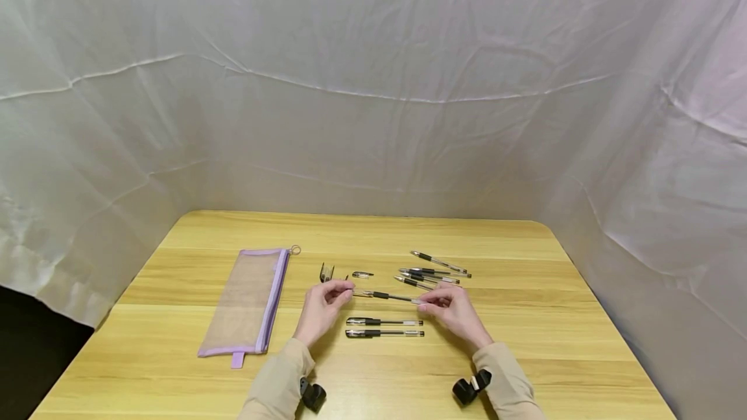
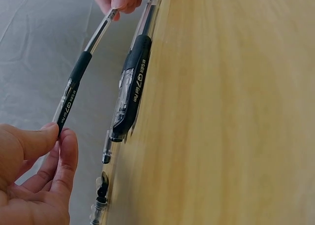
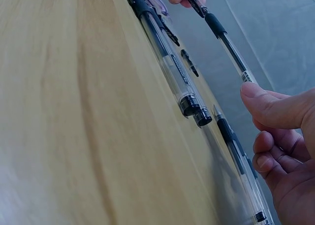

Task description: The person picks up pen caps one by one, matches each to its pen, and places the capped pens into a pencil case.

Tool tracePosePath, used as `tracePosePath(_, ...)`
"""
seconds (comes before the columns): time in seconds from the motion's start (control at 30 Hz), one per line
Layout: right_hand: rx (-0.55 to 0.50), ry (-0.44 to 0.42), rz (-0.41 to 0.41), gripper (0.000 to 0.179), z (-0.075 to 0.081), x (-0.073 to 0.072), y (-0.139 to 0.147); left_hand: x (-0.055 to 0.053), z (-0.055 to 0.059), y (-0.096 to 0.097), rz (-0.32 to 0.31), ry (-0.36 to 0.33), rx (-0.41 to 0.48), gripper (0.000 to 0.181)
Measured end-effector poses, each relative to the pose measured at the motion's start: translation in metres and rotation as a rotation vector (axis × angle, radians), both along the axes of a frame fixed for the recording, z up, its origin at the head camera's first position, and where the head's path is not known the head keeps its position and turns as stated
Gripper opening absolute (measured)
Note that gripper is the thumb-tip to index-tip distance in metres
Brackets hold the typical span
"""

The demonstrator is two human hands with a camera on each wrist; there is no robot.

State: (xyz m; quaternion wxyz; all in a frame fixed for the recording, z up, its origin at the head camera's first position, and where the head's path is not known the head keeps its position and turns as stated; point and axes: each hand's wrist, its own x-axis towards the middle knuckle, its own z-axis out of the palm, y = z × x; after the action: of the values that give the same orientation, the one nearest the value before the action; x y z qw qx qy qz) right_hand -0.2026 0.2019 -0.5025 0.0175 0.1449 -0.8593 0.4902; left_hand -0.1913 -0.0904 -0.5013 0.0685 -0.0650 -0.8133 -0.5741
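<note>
Above the table, a clear gel pen (image 1: 382,295) with a black grip is stretched between both hands. My left hand (image 1: 324,308) pinches the closed end of its clear cap (image 2: 65,106), which has a black clip, between thumb and fingers. The cap sits over the writing end of the pen; how firmly cannot be told. At the pen's other end, my right hand (image 1: 458,314) pinches the barrel between thumb and forefinger. Two capped gel pens, an upper one (image 1: 385,322) and a lower one (image 1: 385,334), lie side by side just below the held pen.
Several uncapped gel pens (image 1: 438,261) lie beyond my right hand, tips leftward. Loose caps lie beyond my left hand, among them one cap (image 1: 363,274) on its side. A purple-edged mesh zip pouch (image 1: 239,303) lies at the left. Grey cloth (image 1: 373,148) hangs around the table.
</note>
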Motion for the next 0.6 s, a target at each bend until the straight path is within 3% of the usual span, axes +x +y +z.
tracePosePath(0.23,-0.027,0.026,0.016,0.017,-0.0021,-0.0007,-0.0006,-0.0001,-0.0009,0.0011,0.002,-0.021,0.009,0.015)
tracePosePath(0.6,-0.052,0.050,0.044,0.018,-0.0014,0.0003,-0.0021,0.0009,-0.0014,0.0019,-0.015,-0.001,-0.003,0.014)
